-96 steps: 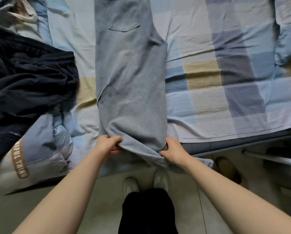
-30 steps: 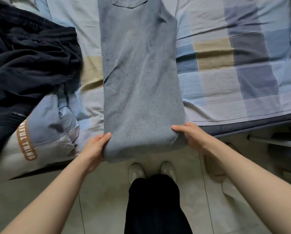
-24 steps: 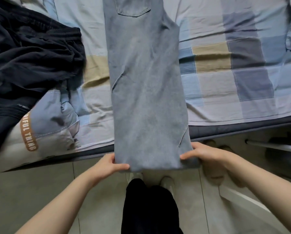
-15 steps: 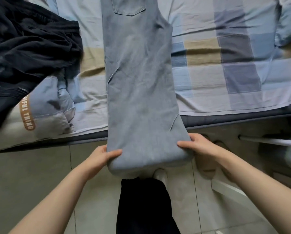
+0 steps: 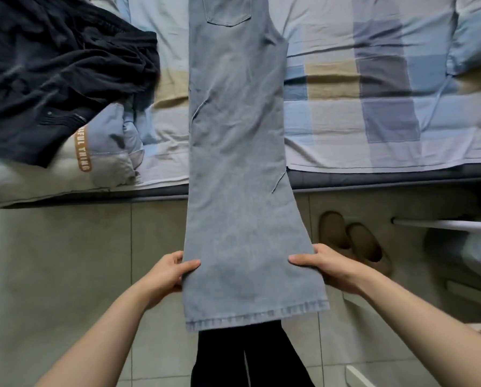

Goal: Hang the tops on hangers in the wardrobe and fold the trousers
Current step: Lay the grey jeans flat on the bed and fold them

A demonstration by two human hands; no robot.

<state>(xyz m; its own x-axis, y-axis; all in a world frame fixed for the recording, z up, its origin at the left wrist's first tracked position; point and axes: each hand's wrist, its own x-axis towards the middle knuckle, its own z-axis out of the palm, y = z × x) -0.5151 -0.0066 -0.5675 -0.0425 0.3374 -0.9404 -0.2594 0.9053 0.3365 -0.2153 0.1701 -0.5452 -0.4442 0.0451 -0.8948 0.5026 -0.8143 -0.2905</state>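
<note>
Light blue jeans [image 5: 236,152] lie lengthwise from the bed out over its front edge, legs stacked, back pocket at the top of the view. The leg ends are lifted off the bed and stretched towards me, hem hanging free below my hands. My left hand [image 5: 168,270] grips the left edge of the legs, thumb on top. My right hand [image 5: 321,263] grips the right edge the same way. A heap of dark navy clothes [image 5: 55,68] lies on the bed at the left.
The bed has a blue, beige and grey checked sheet [image 5: 373,107]. A light garment with orange lettering [image 5: 83,152] lies under the dark heap. Brown slippers [image 5: 351,238] stand on the tiled floor at the right, near a white rail [image 5: 443,223].
I have drawn the leg ends back off the bed towards me and raised them; the hem, earlier tucked under, now hangs open below my hands. Both hands keep their hold.
</note>
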